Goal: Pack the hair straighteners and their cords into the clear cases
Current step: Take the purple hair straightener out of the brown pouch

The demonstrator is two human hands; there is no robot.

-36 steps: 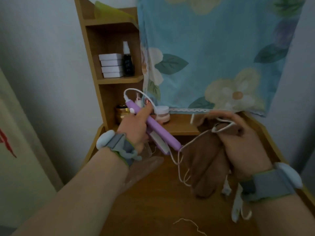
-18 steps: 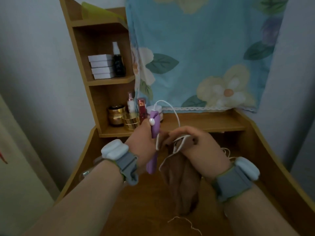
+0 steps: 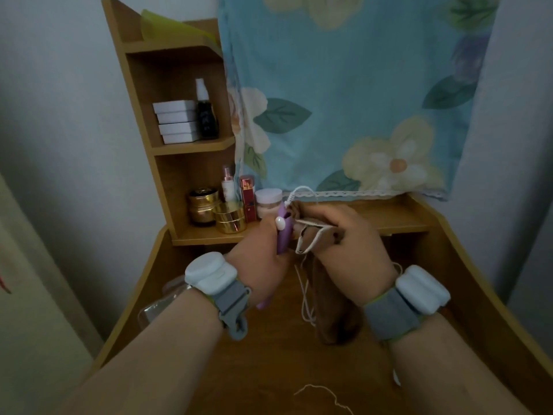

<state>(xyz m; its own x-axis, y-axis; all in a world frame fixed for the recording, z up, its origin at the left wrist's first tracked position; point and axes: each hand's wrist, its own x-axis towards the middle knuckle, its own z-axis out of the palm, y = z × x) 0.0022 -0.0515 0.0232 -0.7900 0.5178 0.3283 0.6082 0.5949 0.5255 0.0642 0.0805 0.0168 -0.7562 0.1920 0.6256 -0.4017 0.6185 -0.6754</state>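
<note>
Purple straightener (image 3: pixel 282 232) upright over the desk (image 3: pixel 269 369), white cord (image 3: pixel 305 292) dangling. Left hand (image 3: pixel 260 265) wraps its body; right hand (image 3: pixel 350 250) pinches the brown pouch (image 3: pixel 335 310) mouth alongside.

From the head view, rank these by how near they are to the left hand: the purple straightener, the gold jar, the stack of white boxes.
1. Purple straightener: gripped in the left hand.
2. Gold jar: on the low shelf, just beyond the hand.
3. Stack of white boxes: on the upper shelf, farthest back.
</note>
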